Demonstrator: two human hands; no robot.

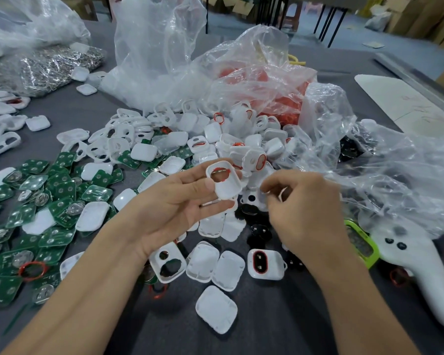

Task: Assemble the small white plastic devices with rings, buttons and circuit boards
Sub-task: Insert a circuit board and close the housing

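Observation:
My left hand (174, 201) holds a white plastic shell (224, 181) between thumb and fingers, open side up, with a red ring seated round its oval hole. My right hand (303, 206) hovers just right of it with fingers curled, pinching a small pale part (281, 194) that is too small to make out. Below my hands lie loose white shells (217, 308), an assembled device (264, 263) with a red ring and black buttons, and black buttons (258, 230). Green circuit boards (59, 188) cover the left of the table.
A pile of white shells (190, 139) sits behind my hands. Clear plastic bags (254, 73) hold red rings and other parts. A bag of metal clips (49, 67) lies far left. A white handheld tool (415, 265) and a green-framed device (360, 243) lie at right.

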